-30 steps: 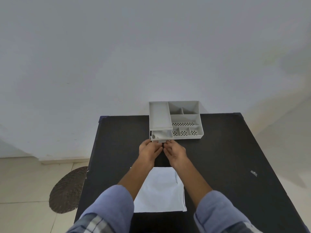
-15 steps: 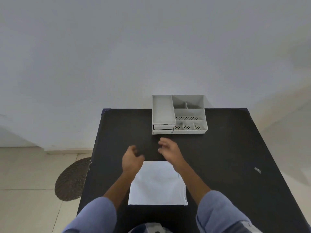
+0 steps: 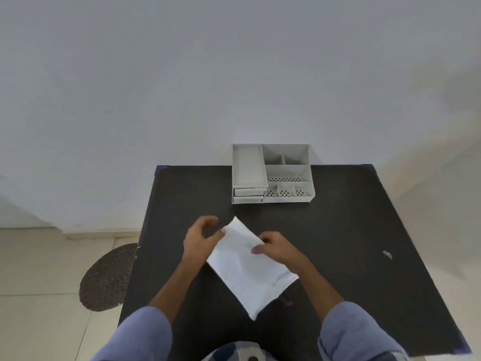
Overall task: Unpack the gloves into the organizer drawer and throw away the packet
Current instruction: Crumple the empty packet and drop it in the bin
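A person is standing at a black table [image 3: 338, 230], looking down at both hands. The left hand [image 3: 200, 238] is gripping the far left edge of a white packet [image 3: 250, 269], fingers curled around it. The right hand [image 3: 276, 250] is pinching the packet's right edge, thumb on top. The packet is hanging tilted, one corner pointing toward the person, just above the table. Beyond it, well apart, a grey organizer [image 3: 272, 174] is sitting at the table's far edge against a white wall [image 3: 234, 74] (its two small drawers [image 3: 248, 195] at the front left are closed). A small scrap [image 3: 387, 254] is lying to the right. A round woven mat [image 3: 109, 278] is lying on the floor, left of the table.
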